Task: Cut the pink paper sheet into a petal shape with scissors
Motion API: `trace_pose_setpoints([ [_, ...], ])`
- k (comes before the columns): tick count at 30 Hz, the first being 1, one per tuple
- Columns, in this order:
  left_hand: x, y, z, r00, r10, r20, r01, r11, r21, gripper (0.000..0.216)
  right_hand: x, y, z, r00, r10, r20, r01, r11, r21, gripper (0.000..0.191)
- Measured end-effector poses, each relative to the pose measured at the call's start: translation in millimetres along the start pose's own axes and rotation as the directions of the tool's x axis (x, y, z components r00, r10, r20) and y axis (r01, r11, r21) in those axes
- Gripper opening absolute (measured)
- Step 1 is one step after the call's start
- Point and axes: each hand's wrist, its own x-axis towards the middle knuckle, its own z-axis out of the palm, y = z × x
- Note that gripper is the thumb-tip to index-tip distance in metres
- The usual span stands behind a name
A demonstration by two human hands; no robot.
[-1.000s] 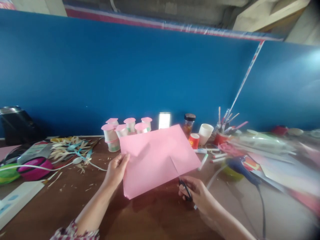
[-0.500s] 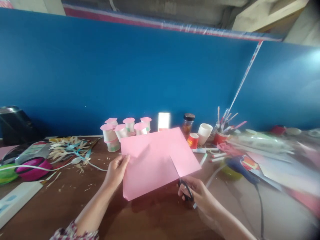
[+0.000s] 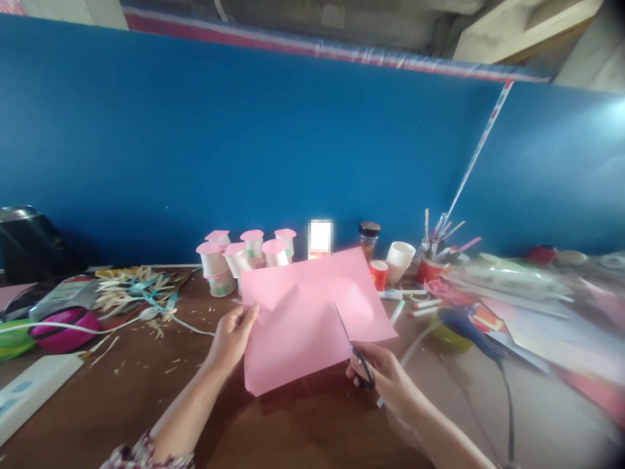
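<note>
My left hand [image 3: 233, 337] pinches the left edge of a pink sheet of paper [image 3: 303, 312], which is held up tilted over the brown table [image 3: 146, 404]. My right hand [image 3: 385, 378] grips black-handled scissors [image 3: 359, 361] at the sheet's lower right edge. The blades reach up into the paper along a cut that runs from that edge toward the middle. The part of the sheet right of the cut hangs a little apart.
Several small pink-lidded cups [image 3: 244, 255] stand behind the sheet against the blue wall [image 3: 244, 143]. A jar [image 3: 368, 240], red and white cups [image 3: 390, 264], markers and a blue glue gun [image 3: 469, 326] lie to the right. Straw scraps [image 3: 141, 290] and pink and green objects lie left.
The scissor blades have moved further up into the sheet, lengthening the cut. The sheet has shifted slightly to the right. My left hand keeps its hold.
</note>
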Motion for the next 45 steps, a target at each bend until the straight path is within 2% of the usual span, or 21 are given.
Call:
trace_pose_setpoints([
  [5,-0.9,0.1,1.9,1.0,-0.004,-0.015,0.005,1.0,0.007,0.037,0.4,-2.2,2.6,1.0,-0.027,0.005,0.027,1.0,0.001,0.032],
  [13,-2.5,-4.1,5.7,1.0,0.007,-0.017,-0.007,1.0,-0.007,0.035,1.6,2.3,4.8,0.995,0.003,-0.102,-0.008,0.999,-0.04,0.037],
  [26,-6.5,-1.1,9.9,0.999,-0.004,-0.044,0.004,1.0,0.01,0.038,3.1,2.9,7.6,0.99,0.024,-0.142,-0.023,1.0,0.011,0.037],
  [31,-5.9,-2.3,9.6,0.999,0.004,-0.036,-0.003,1.0,0.023,0.041,3.1,2.3,7.7,0.992,0.03,-0.127,-0.024,0.999,0.043,0.037],
  [38,-7.5,-3.0,11.4,0.998,0.015,-0.054,-0.013,1.0,0.028,0.043,3.5,1.6,7.0,0.995,0.006,-0.103,-0.001,0.999,0.048,0.028],
  [45,-7.7,-6.6,12.1,1.0,-0.001,0.001,0.001,0.997,-0.072,0.039,3.7,4.2,1.5,0.996,0.029,-0.082,-0.027,0.999,0.022,0.031],
])
